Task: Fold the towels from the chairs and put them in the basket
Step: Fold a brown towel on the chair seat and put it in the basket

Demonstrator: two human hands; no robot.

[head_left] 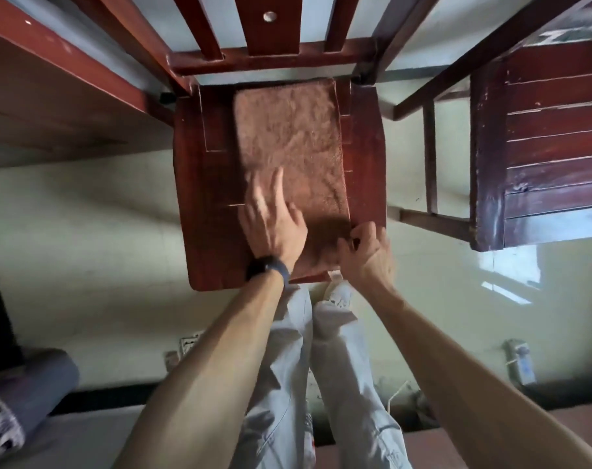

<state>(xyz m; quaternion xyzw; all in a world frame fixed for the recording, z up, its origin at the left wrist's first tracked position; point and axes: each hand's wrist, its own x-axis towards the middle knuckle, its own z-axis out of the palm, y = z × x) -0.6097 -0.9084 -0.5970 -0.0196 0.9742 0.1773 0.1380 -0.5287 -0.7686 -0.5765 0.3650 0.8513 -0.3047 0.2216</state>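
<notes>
So the brown towel [287, 137] is lying flat on the seat of a dark red wooden chair [203, 198], viewed from straight above. It makes a pretty neat rectangle running from the back edge of the seat, right under the backrest slats [270, 25], down to the front edge near the person. Bare wood shows on both sides of it. Can't really tell how many layers of cloth there are.

The left hand [274, 221] is laid on the near left part of the towel, fingers straight and spread, palm down, pressing on the fabric rather than grabbing it. It's a bit blurry. There's a dark watch [267, 267] on that wrist.

The right hand [365, 255] is at the near right corner of the towel, by the front edge of the seat. Its fingers are curled and it's pinching the edge of the cloth there, with the thumb tucked against the fingers. The two hands are close together but not touching.

Below the seat you can see the person's light grey trousers [287, 350] and a pale shoe [335, 292] poking out just under the chair's front edge, on a pale tiled floor [84, 248]. A second, more worn chair [541, 147] of the same dark wood stands just to the right. On the left there's a reddish wooden table [50, 96], and in the bottom left corner a rolled-up grey bundle [27, 384]
</notes>
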